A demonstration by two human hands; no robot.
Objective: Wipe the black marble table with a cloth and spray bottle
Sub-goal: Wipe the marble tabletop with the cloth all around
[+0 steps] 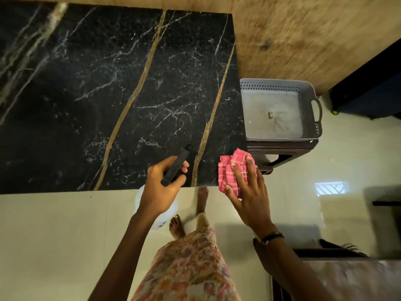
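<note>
Gripping the spray bottle (173,168) left hand (161,187), right hand (249,192) spread on cloth (231,172); grey basket (312,92) holds scraps.

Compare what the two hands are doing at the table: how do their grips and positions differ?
The left hand curls around the black spray bottle head; the right hand lies flat, fingers spread, on the pink cloth. The left is raised; the right presses at the table corner. Both are at the near edge.
</note>
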